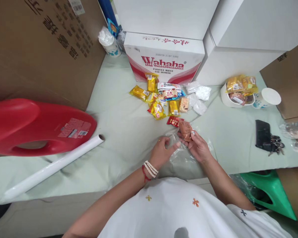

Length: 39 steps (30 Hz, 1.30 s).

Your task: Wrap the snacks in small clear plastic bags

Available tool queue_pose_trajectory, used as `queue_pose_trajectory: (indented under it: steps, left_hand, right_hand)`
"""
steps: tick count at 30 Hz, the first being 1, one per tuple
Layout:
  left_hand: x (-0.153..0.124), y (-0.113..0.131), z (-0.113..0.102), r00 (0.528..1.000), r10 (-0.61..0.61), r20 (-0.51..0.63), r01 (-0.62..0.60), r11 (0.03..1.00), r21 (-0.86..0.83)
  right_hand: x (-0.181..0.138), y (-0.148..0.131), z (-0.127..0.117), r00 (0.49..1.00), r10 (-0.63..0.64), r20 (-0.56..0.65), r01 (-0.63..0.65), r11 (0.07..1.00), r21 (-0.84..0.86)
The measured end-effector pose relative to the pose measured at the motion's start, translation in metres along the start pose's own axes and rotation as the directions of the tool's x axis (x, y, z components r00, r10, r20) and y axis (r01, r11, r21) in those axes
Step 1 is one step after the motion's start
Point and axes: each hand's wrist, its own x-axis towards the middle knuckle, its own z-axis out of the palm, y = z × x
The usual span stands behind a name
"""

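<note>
At the left of the frame, a red jug and a white roll lie on the desk, well apart from me. Near the centre my left hand has thumb and fingers apart; whether they touch the clear plastic below, I cannot tell. The brown packet lies to their upper right — long axis up the frame, top leaning left — clamped in the fingers of my right hand, the nearer one. Crowding its top is a red packet, with yellow packets beyond. Farther right: a white bowl, phone, keys.
</note>
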Motion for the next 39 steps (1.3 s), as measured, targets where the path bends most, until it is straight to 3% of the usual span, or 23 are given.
queue_pose_trajectory:
  steps: [2, 4, 7, 9, 11, 13, 15, 16, 17, 19, 21, 22, 24, 26, 29, 31, 33, 35, 37, 39]
  left_hand:
    - [0.000, 0.004, 0.003, 0.997, 0.075, -0.027, -0.074, 0.996, 0.046]
    - [0.002, 0.005, 0.002, 0.998, 0.056, -0.034, -0.059, 0.995, -0.078]
    - [0.002, 0.002, -0.015, 0.986, -0.155, 0.055, 0.164, 0.898, -0.408]
    - [-0.002, -0.006, -0.036, 0.965, -0.242, 0.101, 0.262, 0.858, -0.442]
    - [-0.008, -0.016, -0.061, 0.964, -0.260, 0.055, 0.264, 0.915, -0.306]
    - [-0.016, -0.027, -0.083, 0.973, -0.199, -0.118, 0.197, 0.980, -0.032]
    - [-0.023, -0.037, -0.097, 0.936, 0.044, -0.350, 0.078, 0.942, 0.326]
    - [-0.026, -0.040, -0.101, 0.891, 0.216, -0.398, 0.009, 0.870, 0.493]
    - [-0.028, -0.042, -0.102, 0.849, 0.380, -0.366, -0.076, 0.774, 0.628]
    - [-0.031, -0.043, -0.100, 0.803, 0.589, -0.091, -0.323, 0.559, 0.764]
    - [-0.030, -0.039, -0.094, 0.754, 0.611, 0.241, -0.555, 0.397, 0.731]
    - [-0.028, -0.038, -0.092, 0.736, 0.580, 0.349, -0.616, 0.359, 0.701]
    - [-0.024, -0.036, -0.090, 0.755, 0.494, 0.432, -0.627, 0.349, 0.696]
    - [-0.023, -0.039, -0.091, 0.800, 0.410, 0.438, -0.585, 0.372, 0.721]
    - [-0.026, -0.049, -0.100, 0.814, 0.358, 0.457, -0.574, 0.387, 0.722]
    - [-0.031, -0.054, -0.110, 0.793, 0.368, 0.485, -0.604, 0.381, 0.699]
    - [-0.035, -0.058, -0.120, 0.751, 0.392, 0.532, -0.658, 0.373, 0.654]
    - [-0.039, -0.059, -0.130, 0.698, 0.412, 0.586, -0.716, 0.367, 0.594]
    - [-0.040, -0.059, -0.136, 0.662, 0.420, 0.620, -0.749, 0.357, 0.558]
    - [-0.039, -0.061, -0.139, 0.661, 0.441, 0.607, -0.749, 0.337, 0.571]
  right_hand:
    - [-0.001, -0.003, 0.000, 1.000, -0.002, 0.015, 0.002, 1.000, -0.008]
    - [-0.002, -0.004, -0.002, 1.000, -0.005, 0.030, 0.005, 1.000, -0.002]
    - [-0.001, -0.005, -0.010, 0.997, 0.033, 0.074, -0.034, 0.999, 0.020]
    - [0.001, -0.006, -0.014, 0.989, 0.083, 0.120, -0.089, 0.995, 0.041]
    - [0.002, -0.005, -0.015, 0.980, 0.119, 0.160, -0.128, 0.990, 0.053]
    - [0.003, -0.003, -0.012, 0.978, 0.122, 0.172, -0.131, 0.991, 0.042]
    - [0.004, 0.000, -0.006, 0.978, 0.119, 0.172, -0.120, 0.993, -0.003]
    - [0.005, 0.002, -0.002, 0.976, 0.124, 0.178, -0.120, 0.992, -0.033]
    - [0.005, 0.003, 0.001, 0.973, 0.133, 0.189, -0.122, 0.990, -0.067]
    - [0.005, 0.003, 0.006, 0.962, 0.156, 0.223, -0.129, 0.983, -0.131]
    - [0.004, 0.001, 0.008, 0.953, 0.159, 0.258, -0.114, 0.977, -0.179]
    - [0.004, -0.001, 0.008, 0.949, 0.154, 0.274, -0.098, 0.974, -0.206]
    - [0.004, -0.006, 0.006, 0.936, 0.171, 0.308, -0.074, 0.950, -0.305]
    - [0.005, -0.010, 0.002, 0.911, 0.239, 0.336, -0.050, 0.873, -0.485]
    - [0.006, -0.015, -0.004, 0.892, 0.253, 0.375, 0.140, 0.634, -0.761]
    - [0.000, -0.021, -0.006, 0.915, 0.117, 0.387, 0.311, 0.409, -0.858]
    - [-0.015, -0.026, -0.008, 0.927, -0.101, 0.362, 0.375, 0.179, -0.910]
    - [-0.036, -0.027, -0.011, 0.883, -0.218, 0.416, 0.434, 0.043, -0.900]
    - [-0.059, -0.021, -0.016, 0.817, -0.112, 0.565, 0.568, -0.011, -0.823]
    - [-0.076, -0.009, -0.024, 0.738, 0.032, 0.674, 0.675, -0.026, -0.737]
